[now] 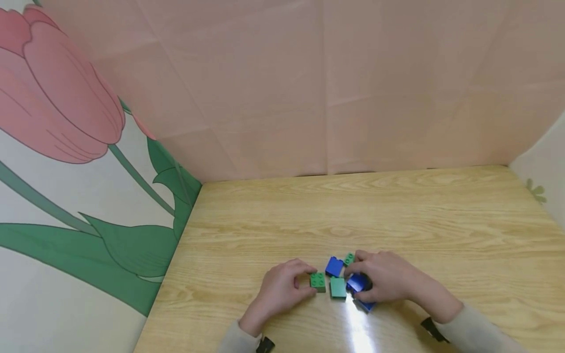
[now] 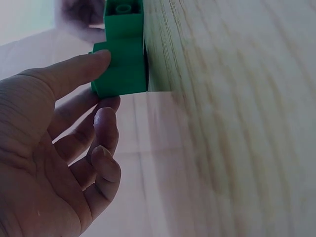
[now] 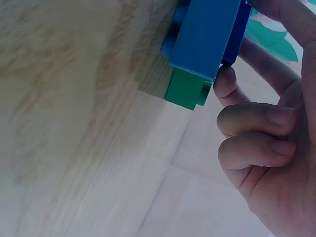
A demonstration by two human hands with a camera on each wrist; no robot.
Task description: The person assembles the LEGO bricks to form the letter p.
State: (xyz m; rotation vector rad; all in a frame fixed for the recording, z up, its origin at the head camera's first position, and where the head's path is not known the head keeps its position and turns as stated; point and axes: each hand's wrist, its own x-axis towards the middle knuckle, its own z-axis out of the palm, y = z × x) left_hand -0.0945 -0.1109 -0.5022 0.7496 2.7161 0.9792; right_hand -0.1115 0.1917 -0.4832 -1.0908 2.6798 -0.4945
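One green block (image 1: 318, 283) sits pinched in the left grip (image 1: 281, 288).

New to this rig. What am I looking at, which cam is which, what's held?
No machine here: just a person's two bare hands. The wide picture comes from a camera worn on the head, looking forward and down. The other two come from wrist cameras, one per hand, so the wood-grain table looks steeply tilted there.

The left hand pinches a studded green block. The right hand grips a glossy blue block; a second blue block shows partly beside it. Between the hands lies a plain-faced green block; just beyond it, another blue block and a small green block.
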